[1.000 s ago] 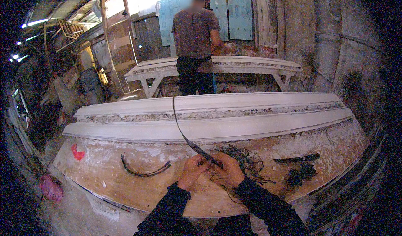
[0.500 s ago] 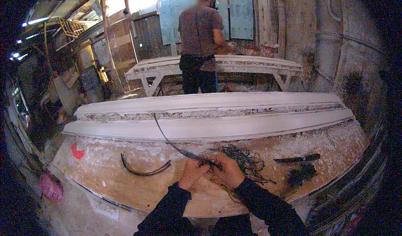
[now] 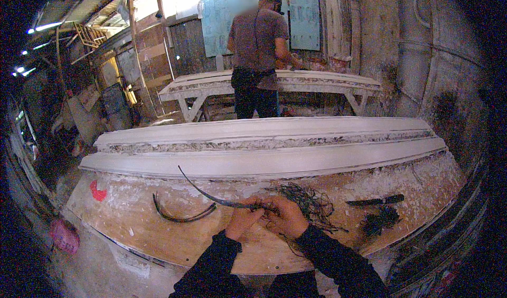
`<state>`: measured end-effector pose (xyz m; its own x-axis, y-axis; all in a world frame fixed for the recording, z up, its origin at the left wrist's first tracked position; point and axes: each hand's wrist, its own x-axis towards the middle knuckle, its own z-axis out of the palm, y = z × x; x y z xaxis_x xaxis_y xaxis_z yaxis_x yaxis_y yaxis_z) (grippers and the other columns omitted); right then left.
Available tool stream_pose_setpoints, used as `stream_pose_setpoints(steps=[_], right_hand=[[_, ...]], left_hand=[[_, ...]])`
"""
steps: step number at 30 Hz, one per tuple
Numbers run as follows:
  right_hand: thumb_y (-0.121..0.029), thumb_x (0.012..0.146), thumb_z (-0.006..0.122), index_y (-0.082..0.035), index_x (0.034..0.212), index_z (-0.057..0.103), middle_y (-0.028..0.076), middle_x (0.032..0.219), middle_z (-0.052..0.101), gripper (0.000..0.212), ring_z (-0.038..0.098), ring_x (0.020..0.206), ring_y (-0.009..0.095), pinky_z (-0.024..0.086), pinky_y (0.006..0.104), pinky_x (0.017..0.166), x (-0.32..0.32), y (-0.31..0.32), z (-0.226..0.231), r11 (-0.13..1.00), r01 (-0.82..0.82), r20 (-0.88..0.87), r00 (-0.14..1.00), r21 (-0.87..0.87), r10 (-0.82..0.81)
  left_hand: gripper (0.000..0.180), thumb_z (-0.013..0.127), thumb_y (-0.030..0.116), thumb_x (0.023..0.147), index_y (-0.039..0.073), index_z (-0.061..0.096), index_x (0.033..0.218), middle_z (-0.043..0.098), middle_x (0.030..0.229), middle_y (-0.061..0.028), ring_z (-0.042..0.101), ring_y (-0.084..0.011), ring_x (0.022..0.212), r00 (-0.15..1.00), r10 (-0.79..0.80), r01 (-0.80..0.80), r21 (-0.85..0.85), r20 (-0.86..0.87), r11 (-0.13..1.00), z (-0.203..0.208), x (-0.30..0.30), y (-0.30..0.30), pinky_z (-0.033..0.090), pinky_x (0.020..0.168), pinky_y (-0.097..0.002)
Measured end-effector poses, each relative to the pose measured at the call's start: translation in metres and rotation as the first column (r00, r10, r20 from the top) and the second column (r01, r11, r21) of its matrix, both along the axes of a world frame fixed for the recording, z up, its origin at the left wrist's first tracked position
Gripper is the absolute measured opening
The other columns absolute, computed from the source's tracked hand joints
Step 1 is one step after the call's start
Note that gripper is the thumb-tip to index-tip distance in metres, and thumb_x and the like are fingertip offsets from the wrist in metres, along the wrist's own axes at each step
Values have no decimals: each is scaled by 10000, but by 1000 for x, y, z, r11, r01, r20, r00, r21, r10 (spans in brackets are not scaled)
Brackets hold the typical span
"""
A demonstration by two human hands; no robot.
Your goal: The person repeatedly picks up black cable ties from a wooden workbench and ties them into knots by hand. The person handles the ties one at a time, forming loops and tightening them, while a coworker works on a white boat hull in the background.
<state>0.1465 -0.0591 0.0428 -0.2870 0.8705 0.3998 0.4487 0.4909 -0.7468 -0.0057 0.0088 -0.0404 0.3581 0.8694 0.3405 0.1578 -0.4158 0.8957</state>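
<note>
Over the plywood board, my left hand (image 3: 244,220) and my right hand (image 3: 285,217) are close together with fingers pinched. A long, thin, dark flexible strip (image 3: 215,199) runs from them toward the far left, its free end raised. Both hands grip the strip's near part, where dark thin strands bunch between the fingers; the exact grip is hidden. Just beyond my right hand lies a tangled heap of thin black strands (image 3: 316,205). Two curved dark strips (image 3: 182,217) rest left of my left hand. To the right are a dark-handled knife (image 3: 376,200) and a small black bundle (image 3: 379,220).
Long white moulded pieces (image 3: 264,158) lie across the back of the plywood board (image 3: 137,234). A red scrap (image 3: 97,191) sits at its left, and a pink container (image 3: 65,236) stands beyond its left edge. Another person (image 3: 259,49) works at a white bench (image 3: 327,86) behind.
The strip's free end has swung left and down, so the strip lies lower. My hands have hardly moved. The other person has shifted slightly right.
</note>
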Motion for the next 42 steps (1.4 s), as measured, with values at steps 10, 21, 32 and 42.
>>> stream_pose_setpoints(steps=[10, 21, 32, 42], right_hand=[[-18, 744, 530, -39, 1025, 546, 142, 950, 581, 282, 582, 875, 264, 459, 331, 765, 4, 0, 2, 989, -112, -52, 992, 99, 118], [-55, 726, 563, -34, 959, 558, 141, 870, 586, 234, 577, 797, 295, 462, 345, 702, 4, 9, -16, 996, 14, 68, 998, 89, -20], [-55, 737, 575, -33, 956, 566, 146, 873, 587, 221, 588, 784, 292, 472, 344, 690, 0, 3, -6, 994, 106, 55, 993, 33, -107], [-45, 746, 567, -29, 968, 548, 120, 864, 585, 223, 592, 770, 217, 469, 306, 683, 7, 10, -17, 993, 120, -12, 993, -13, -120]], left_hand=[[101, 539, 38, 727, 16, 552, 825, 564, 737, -44, 524, -125, 700, 998, -17, 22, -99, 55, 995, 14, 2, -10, 448, 626, -266], [32, 514, 33, 723, 16, 524, 748, 527, 667, -31, 486, -106, 645, 998, -10, 16, -95, 66, 995, 14, 3, -11, 419, 566, -266], [63, 544, 78, 784, 16, 559, 788, 584, 715, -37, 540, -116, 655, 960, 41, 35, -262, 276, 964, 21, 2, -13, 443, 582, -251], [30, 565, 32, 780, 9, 553, 767, 588, 687, -45, 557, -100, 610, 958, 26, 33, -199, 285, 979, 26, 5, -10, 467, 550, -218]])
